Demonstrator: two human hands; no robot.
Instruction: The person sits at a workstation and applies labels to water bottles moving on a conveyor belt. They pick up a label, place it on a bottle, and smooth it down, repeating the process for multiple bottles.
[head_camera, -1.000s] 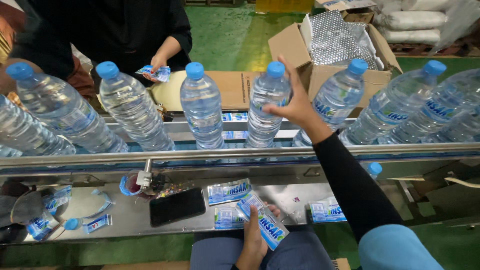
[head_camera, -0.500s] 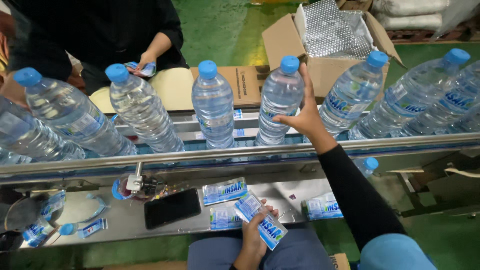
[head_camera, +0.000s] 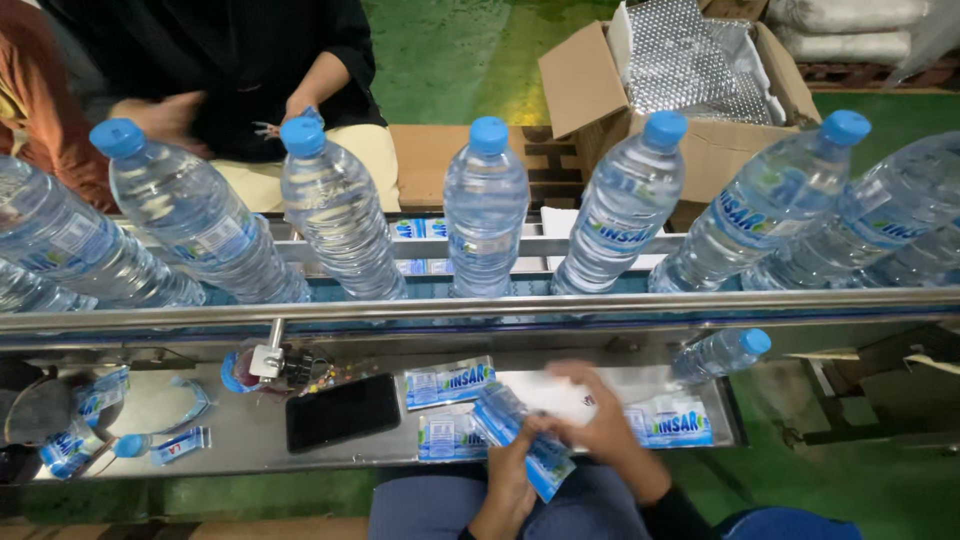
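Presently, both of the wearer's hands meet low at the near edge of the steel shelf (head_camera: 250, 440): the left hand (head_camera: 510, 480) and the right hand (head_camera: 605, 425) are each pinched on the same blue label sleeve (head_camera: 525, 440), held above the lap; motion blur hides the exact finger placement. Three further flat labels (head_camera: 450, 383) lie on the shelf close by, one ahead of the hands, one to their left, one to their right. One black phone (head_camera: 342, 412) lies face up left of these, with a small clamp fitting (head_camera: 265, 362) behind it and scraps of label at the far left end. Seven capped bottles (head_camera: 486, 215) stand in view along the conveyor rail (head_camera: 500, 305), the outermost cut by the frame edges; one smaller bottle (head_camera: 722, 352) sits below the rail to the right. Across the line, a seated co-worker's hand (head_camera: 300, 105) holds a small item. One open cardboard box (head_camera: 700, 90) with silver lining stands on the green floor (head_camera: 450, 50).
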